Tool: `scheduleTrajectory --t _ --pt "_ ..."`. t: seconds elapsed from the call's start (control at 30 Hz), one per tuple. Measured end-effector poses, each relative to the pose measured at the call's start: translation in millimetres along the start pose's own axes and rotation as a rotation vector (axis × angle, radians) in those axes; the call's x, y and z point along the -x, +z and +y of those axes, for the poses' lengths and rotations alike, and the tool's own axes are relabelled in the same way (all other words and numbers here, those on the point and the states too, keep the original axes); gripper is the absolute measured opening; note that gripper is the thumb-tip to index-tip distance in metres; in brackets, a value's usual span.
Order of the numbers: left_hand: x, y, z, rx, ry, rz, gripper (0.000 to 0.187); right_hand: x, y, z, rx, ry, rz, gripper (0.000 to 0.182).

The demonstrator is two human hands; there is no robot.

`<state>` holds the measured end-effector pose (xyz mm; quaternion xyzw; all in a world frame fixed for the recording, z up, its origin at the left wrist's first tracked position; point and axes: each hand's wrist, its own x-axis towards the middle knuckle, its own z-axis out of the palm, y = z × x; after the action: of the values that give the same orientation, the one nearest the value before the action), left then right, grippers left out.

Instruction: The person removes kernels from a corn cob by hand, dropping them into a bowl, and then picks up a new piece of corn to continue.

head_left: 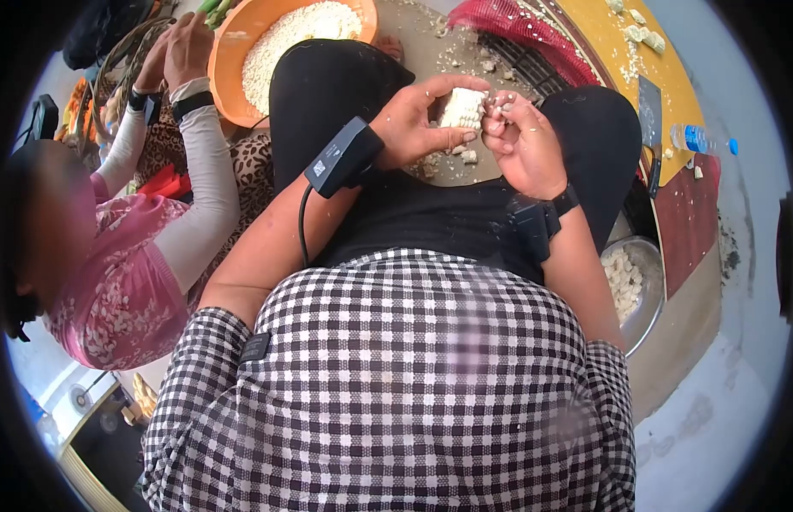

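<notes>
Between my thumb and fingers, my left hand [411,125] holds a short piece of white corn cob [462,111] with rows of kernels on it. My right hand [531,147] is at the cob's right end, its fingers curled and pinched together. Small whitish kernels show at those fingertips, though exactly how many is hidden. Both hands are above the gap between my knees. Loose kernels and broken bits of corn [469,157] lie on the floor below.
An orange basin [228,72] of kernels stands front left, beside a co-worker in a pink top [123,282]. At right are a yellow board [682,98] with a cleaver [649,119], a plastic bottle [699,139] and a metal bowl [655,303] of corn pieces. A red mesh bag [533,34] lies ahead.
</notes>
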<state>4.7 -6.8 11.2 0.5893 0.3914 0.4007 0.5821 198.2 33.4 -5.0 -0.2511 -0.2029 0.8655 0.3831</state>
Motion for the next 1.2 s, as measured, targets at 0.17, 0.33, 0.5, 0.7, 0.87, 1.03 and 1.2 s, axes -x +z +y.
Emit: scheduleTrajectory --t 0.17,0.33,0.5,0.7,0.87,1.03,1.2 --pt "-1.0 -1.1 2.4 -0.025 0.045 0.016 0.054 0.9 8.5 3.6 0.247 0.023 -0.022 0.012" --pt "-1.6 -0.9 0.5 -0.147 0.045 0.020 0.052 1.5 9.3 7.2 0.351 -0.007 -0.066 0.018" --pt "0.0 -1.8 -4.8 -0.113 0.062 0.012 0.054 0.6 12.9 10.4 0.374 -0.045 -0.042 0.018" --pt "-3.0 0.9 -17.9 -0.310 0.111 0.039 0.052 -3.8 0.1 16.3 0.532 -0.108 -0.018 0.019" --pt "-4.9 0.1 -18.8 -0.523 0.198 0.064 0.051 -5.2 1.8 16.5 0.685 -0.088 0.080 0.012" --pt "-5.0 -2.4 -22.4 -0.366 0.103 -0.001 0.050 -5.8 2.0 12.8 0.703 -0.028 0.116 0.011" --pt "-5.3 -0.2 -8.2 0.038 -0.090 -0.051 0.048 -5.3 3.3 11.6 0.645 -0.027 0.140 0.013"
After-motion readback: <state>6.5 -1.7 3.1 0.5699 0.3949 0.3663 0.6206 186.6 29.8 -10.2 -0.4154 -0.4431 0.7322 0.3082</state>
